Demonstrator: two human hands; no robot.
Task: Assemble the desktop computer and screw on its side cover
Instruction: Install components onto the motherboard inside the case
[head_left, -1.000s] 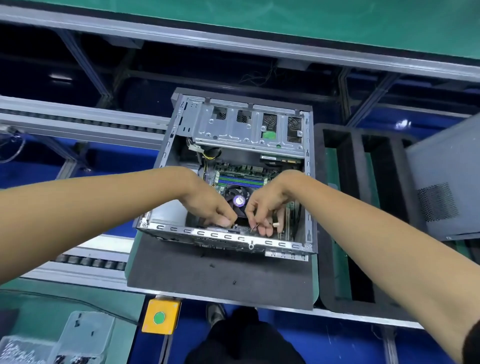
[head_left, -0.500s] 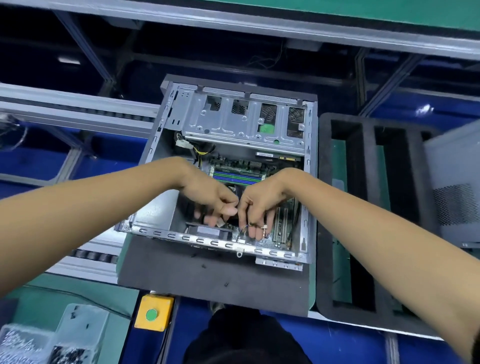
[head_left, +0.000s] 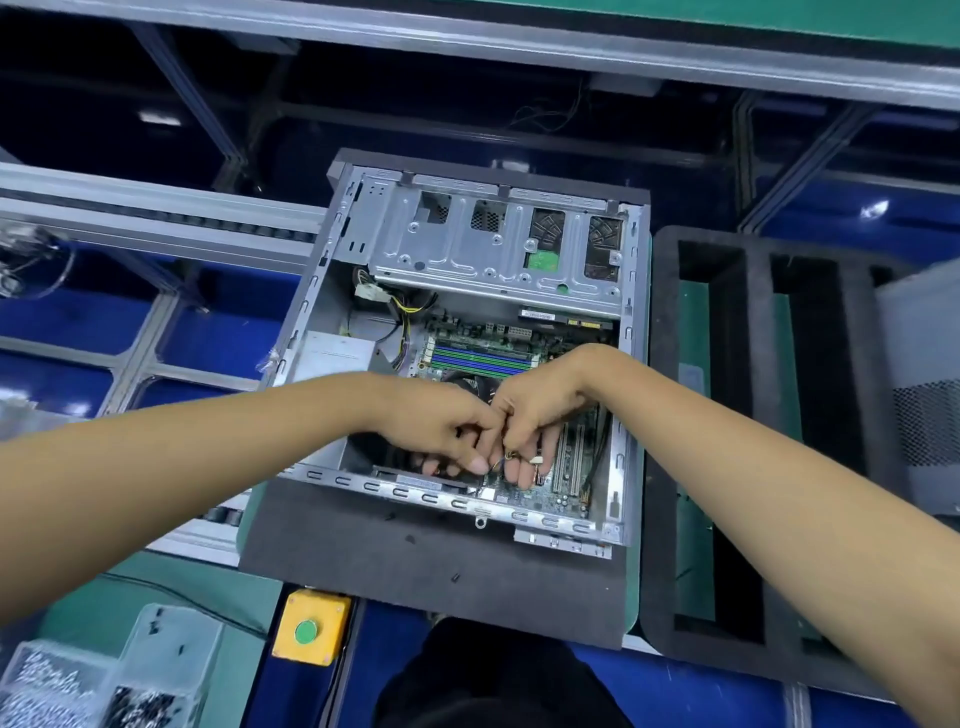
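- Grey steel computer case (head_left: 332, 312) lies on its side on a dark foam mat (head_left: 415, 566), open face up, its long axis running away from the person; the drive cage sits at the far end and the near rail (head_left: 415, 493) lies closest to the body.
- Off to the right, well apart from the case, the grey side cover (head_left: 924, 395) leans beyond a black foam tray (head_left: 665, 415); it is not yet fitted, so the screwing step looks some way off.
- Green motherboard (head_left: 540, 499) lies flat on the floor of the case, with purple memory slots toward the far side and the fan just beyond the knuckles.
- Left hand (head_left: 441, 431) reaches in from the left over the near rail, fingers curled, thumb and forefinger pinched on what appears to be a thin wire lead (head_left: 496, 460).
- Right hand (head_left: 535, 415) comes in from the right, touching the left at the knuckles, fingers curled down onto the same lead and a small pale connector (head_left: 535, 460).
- Both hands hang right above the near edge of the board, so the plug most likely has to travel straight down and slightly toward the person; the right hand is nearer the connector. Which header it targets is too small to tell.
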